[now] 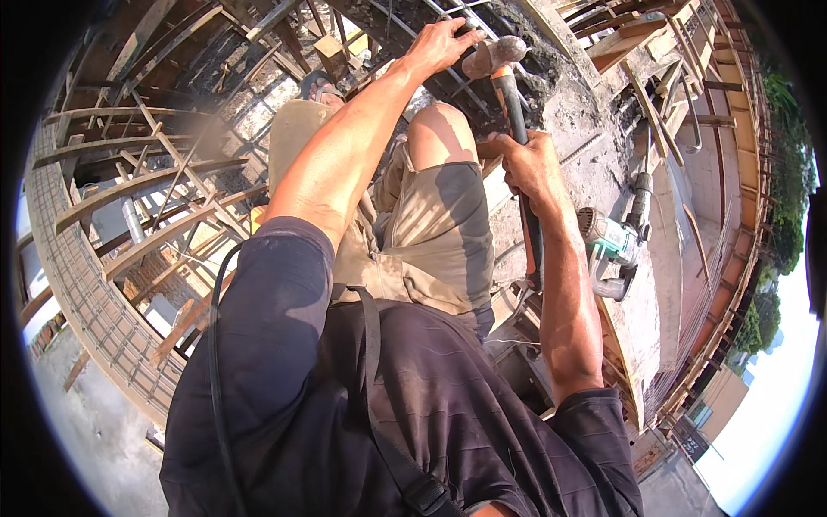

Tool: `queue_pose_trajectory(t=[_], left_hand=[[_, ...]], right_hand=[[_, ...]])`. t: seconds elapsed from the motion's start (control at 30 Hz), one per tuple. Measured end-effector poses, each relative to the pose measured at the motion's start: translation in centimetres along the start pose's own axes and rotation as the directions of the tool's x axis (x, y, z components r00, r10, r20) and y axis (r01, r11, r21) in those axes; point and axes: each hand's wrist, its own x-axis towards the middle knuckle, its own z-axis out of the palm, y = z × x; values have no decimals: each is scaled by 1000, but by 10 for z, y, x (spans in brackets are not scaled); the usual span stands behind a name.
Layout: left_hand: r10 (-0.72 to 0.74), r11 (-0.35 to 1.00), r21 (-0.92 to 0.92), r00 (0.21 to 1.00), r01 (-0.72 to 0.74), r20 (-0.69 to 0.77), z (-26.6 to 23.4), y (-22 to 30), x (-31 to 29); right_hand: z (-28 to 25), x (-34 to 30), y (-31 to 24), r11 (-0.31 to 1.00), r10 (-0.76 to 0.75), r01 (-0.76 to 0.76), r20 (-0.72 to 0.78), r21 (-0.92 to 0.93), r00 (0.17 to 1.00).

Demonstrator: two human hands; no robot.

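Sunlit timber framing point(172, 236) around. Right hand point(536, 172) wrapped round sledgehammer point(512, 105) shaft: likely stiff, head-heavy; best held mid-shaft. Left hand point(439, 45): fingers curled, cannot tell round what.

Left hand point(438, 45): one, bare, curled; left arm point(323, 164) stretched forward. Right hand point(536, 168): one, bare, gripping; right forearm point(568, 302) extended forward.

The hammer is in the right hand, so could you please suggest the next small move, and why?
Perhaps ease the hammer slightly back from the left hand: the right hand grips it, and its metal head appears very close to the left one.
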Motion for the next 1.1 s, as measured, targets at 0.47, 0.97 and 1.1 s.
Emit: queue_pose_trajectory(t=[0.47, 0.97, 1.1], left_hand=[[54, 998, 39, 988, -49, -142, 0, 11, 8], [16, 993, 118, 995, -4, -99, -5, 31, -11], [300, 911, 270, 950, -311, 81, 87, 46, -59]], right_hand=[[-4, -116, 168, 871, 454, -422, -82, 254, 887], [18, -109, 206, 867, 445, -386, -141, 314, 884], [22, -106, 211, 854, 451, -386, -127, 348, 884]])
